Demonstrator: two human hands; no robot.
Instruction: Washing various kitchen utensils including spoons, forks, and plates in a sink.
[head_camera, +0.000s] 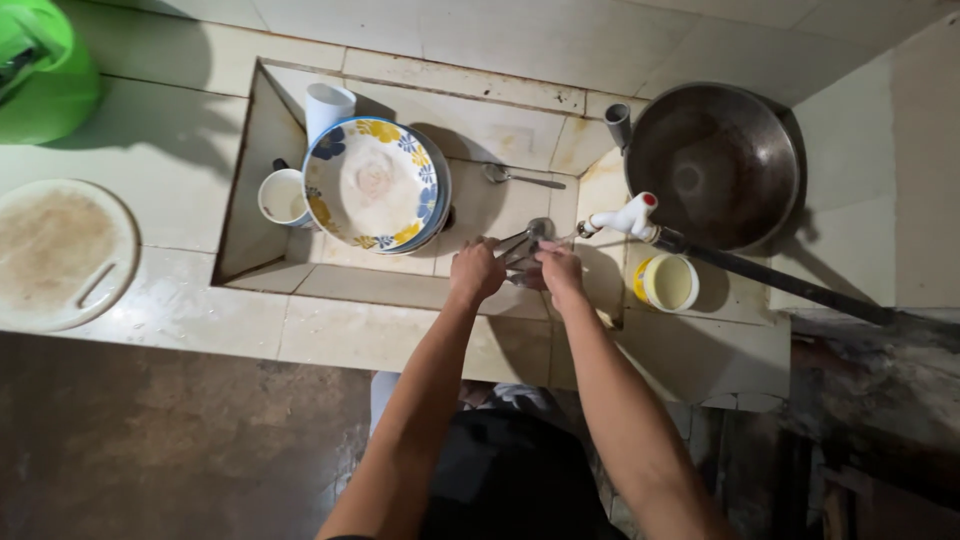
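My left hand (476, 270) and my right hand (558, 270) meet over the right part of a tiled sink (262, 150), under a white tap (626, 218). Between them they grip a bunch of metal cutlery (528, 240), its ends pointing up toward the tap. A lone metal spoon (520, 178) lies on the sink floor behind the hands. To the left stand stacked plates with a blue and yellow flower rim (375, 185), leaning against the sink wall.
A white mug (282, 197) and a white cup (327, 105) sit by the plates. A large dark metal pan (715, 165) and a yellow tub (667, 283) rest right of the sink. A round white cutting board (60, 252) and a green container (45, 70) lie left.
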